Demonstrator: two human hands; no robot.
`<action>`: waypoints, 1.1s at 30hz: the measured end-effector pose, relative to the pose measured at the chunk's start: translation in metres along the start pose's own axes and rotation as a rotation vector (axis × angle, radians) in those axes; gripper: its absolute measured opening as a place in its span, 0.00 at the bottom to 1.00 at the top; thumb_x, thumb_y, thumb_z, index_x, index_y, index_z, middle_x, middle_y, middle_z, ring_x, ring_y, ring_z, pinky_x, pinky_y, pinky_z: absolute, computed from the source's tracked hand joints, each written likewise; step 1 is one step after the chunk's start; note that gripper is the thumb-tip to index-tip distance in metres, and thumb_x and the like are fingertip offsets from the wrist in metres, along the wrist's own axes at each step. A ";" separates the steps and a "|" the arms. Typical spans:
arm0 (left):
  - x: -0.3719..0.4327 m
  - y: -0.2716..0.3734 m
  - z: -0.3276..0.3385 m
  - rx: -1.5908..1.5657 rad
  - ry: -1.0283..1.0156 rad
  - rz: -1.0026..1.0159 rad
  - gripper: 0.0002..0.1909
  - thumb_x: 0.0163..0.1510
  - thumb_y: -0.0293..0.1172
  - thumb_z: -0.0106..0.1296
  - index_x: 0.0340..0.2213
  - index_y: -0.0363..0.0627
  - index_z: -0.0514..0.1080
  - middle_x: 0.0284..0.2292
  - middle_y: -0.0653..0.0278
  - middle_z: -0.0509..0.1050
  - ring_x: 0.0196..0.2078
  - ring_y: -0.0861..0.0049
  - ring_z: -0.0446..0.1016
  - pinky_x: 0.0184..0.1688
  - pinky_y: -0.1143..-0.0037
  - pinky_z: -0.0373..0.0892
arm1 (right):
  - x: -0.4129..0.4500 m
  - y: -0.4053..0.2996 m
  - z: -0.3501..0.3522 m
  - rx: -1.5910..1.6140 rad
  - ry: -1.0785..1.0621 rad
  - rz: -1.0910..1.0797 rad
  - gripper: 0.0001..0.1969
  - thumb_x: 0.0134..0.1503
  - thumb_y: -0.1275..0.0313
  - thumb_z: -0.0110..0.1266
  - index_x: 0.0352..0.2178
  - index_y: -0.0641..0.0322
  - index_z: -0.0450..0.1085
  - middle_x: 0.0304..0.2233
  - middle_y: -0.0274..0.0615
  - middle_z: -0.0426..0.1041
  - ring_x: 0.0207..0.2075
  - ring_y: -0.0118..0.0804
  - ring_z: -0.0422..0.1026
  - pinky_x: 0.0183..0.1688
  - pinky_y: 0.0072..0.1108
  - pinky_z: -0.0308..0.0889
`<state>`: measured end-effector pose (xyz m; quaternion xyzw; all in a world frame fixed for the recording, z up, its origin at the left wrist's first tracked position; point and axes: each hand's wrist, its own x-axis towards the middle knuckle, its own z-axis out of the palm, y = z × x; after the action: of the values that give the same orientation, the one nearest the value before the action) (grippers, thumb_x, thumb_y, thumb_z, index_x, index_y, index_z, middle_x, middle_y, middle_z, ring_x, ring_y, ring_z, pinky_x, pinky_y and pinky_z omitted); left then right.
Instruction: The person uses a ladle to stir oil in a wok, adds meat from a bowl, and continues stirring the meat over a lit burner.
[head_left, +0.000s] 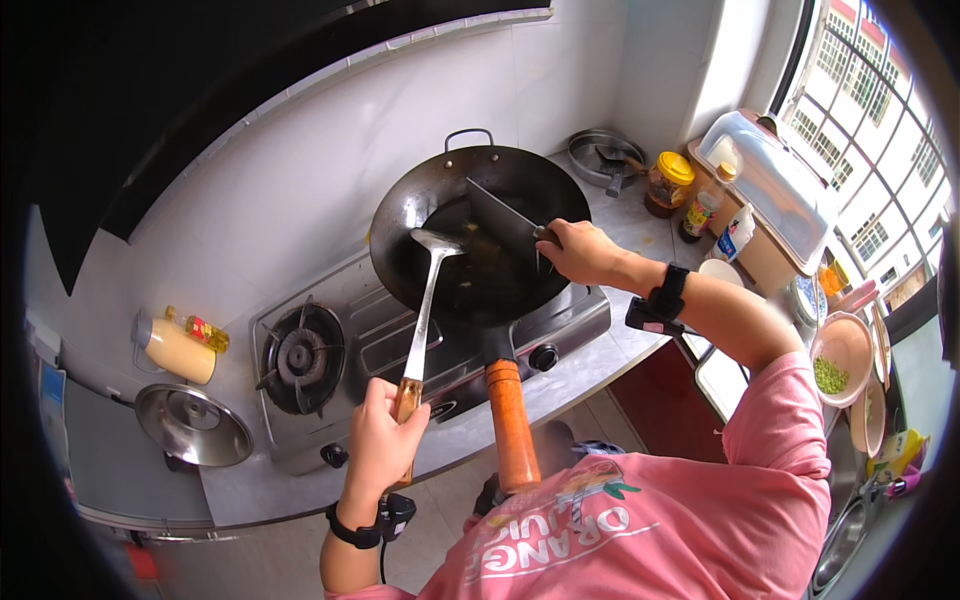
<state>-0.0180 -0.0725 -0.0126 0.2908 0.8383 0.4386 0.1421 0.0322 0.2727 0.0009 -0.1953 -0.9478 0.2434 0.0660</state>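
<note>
A dark wok (390, 217) with an orange wooden handle (514, 427) sits on the right side of a gas stove (360, 375). My left hand (384, 435) grips the wooden handle of a metal wok spatula (427, 307), whose head lies over the wok's inside. In my right hand (581, 247) is the handle of a cleaver (506, 214); its broad blade is tilted within the wok's rim. Some liquid and a few small pale bits (469, 285) show at the wok's bottom, partly hidden by the blade.
Left of the bare burner (301, 358) are a steel lid (193, 425), a pale yellow jug (180, 349) and an oil bottle (208, 334). On the right stand a yellow-lidded jar (670, 184), a sauce bottle (705, 204), a metal pan (600, 161) and a bowl of chopped greens (844, 352).
</note>
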 end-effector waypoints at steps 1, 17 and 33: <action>0.002 0.000 -0.001 0.012 -0.019 0.009 0.13 0.48 0.24 0.55 0.28 0.40 0.59 0.17 0.68 0.68 0.15 0.87 0.65 0.15 0.82 0.61 | 0.002 0.000 0.003 0.000 -0.009 -0.005 0.18 0.56 0.60 0.47 0.33 0.70 0.68 0.30 0.60 0.73 0.35 0.59 0.72 0.40 0.37 0.68; 0.018 0.026 0.003 -0.605 -0.358 -0.311 0.13 0.55 0.31 0.50 0.36 0.44 0.57 0.27 0.61 0.70 0.23 0.81 0.70 0.25 0.80 0.68 | -0.023 -0.011 -0.033 0.059 0.184 -0.068 0.15 0.52 0.61 0.52 0.32 0.64 0.68 0.28 0.51 0.74 0.32 0.53 0.73 0.35 0.37 0.69; 0.033 0.000 0.042 -0.582 0.047 -0.118 0.10 0.58 0.37 0.46 0.36 0.42 0.68 0.30 0.67 0.72 0.33 0.83 0.69 0.32 0.79 0.66 | -0.095 0.003 -0.002 -0.086 0.652 -0.394 0.12 0.47 0.65 0.60 0.30 0.58 0.68 0.19 0.37 0.69 0.21 0.42 0.71 0.22 0.27 0.66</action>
<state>-0.0232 -0.0246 -0.0366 0.1785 0.6957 0.6584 0.2252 0.1205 0.2375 -0.0015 -0.0791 -0.9057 0.1111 0.4014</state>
